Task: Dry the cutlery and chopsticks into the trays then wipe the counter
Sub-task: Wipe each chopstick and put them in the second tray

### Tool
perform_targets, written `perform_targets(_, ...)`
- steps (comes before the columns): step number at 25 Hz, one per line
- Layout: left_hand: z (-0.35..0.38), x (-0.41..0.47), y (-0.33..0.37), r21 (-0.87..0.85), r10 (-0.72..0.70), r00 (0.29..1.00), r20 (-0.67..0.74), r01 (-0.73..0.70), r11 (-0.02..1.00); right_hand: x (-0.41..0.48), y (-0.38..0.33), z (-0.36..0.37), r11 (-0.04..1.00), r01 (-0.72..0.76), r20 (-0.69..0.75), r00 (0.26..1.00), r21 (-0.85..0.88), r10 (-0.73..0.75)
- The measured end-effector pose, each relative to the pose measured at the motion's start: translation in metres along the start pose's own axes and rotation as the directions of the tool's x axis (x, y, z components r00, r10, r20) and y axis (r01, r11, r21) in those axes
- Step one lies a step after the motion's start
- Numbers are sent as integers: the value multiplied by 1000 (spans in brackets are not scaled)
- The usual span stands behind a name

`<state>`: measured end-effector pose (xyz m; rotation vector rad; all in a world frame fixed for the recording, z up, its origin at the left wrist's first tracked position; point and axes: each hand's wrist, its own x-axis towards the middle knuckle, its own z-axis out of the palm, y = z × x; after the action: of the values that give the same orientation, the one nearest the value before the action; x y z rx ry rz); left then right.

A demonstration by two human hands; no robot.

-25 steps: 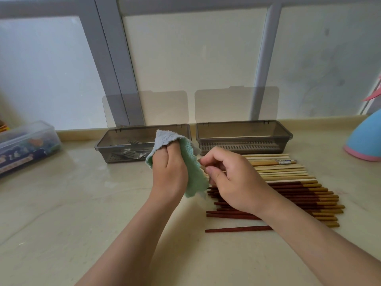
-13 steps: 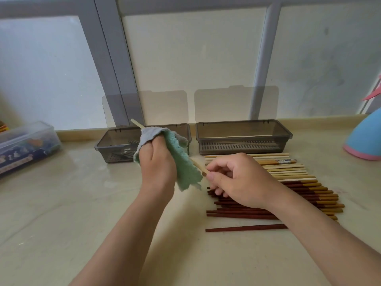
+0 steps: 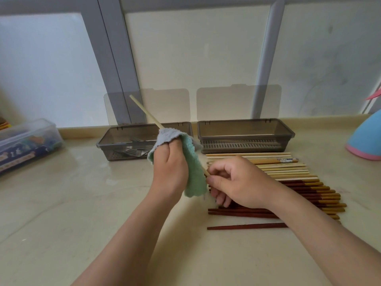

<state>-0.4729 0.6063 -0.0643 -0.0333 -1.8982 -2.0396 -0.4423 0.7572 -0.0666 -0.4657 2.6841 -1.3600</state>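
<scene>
**Kid:** Two hands are busy. What does the left hand (image 3: 168, 168) hold?

**Friend:** It is closed tight around a green cloth (image 3: 193, 172), and a pale chopstick (image 3: 145, 111) goes right through the cloth. The thin end sticks up and away, toward the left tray (image 3: 107, 141).

**Kid:** And the right hand (image 3: 237, 182)?

**Friend:** Its thumb and fingers pinch the near end of that same chopstick, just beside the cloth.

**Kid:** Where are the other chopsticks?

**Friend:** Lots lie flat in a row (image 3: 288, 182) on the counter (image 3: 61, 213), under and behind the right hand. Pale ones are at the back, dark red ones at the front. One dark red stick (image 3: 245, 226) lies a bit apart, nearest to us.

**Kid:** What is in the trays?

**Friend:** Forks (image 3: 134, 149) lie in the left tray. The right tray (image 3: 288, 133) has one pale stick lying inside. Both lids stand open.
</scene>
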Motion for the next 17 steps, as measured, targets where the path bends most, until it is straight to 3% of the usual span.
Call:
perform_targets(6,8,-17,-7,131,26,968,252,-60,989,3,-4,4,997,73,-109,992,37,-69)
perform_targets(10,0,-6,-8,186,58,943,327,-124,975,1,0,-9,995,34,-115,993,95,-23)
perform_targets(13,-8,-4,-2,218,-15,833,553,-128,967,8,10,-20,950,40,-307,950,310,60)
perform_targets(15,-7,-11,1,310,-102,763,638,-134,941,13,14,-19,871,27,-287,949,491,132)
perform_targets(17,-5,-15,0,353,-135,716,685,-164,921,15,17,-13,829,-1,-211,967,559,143)
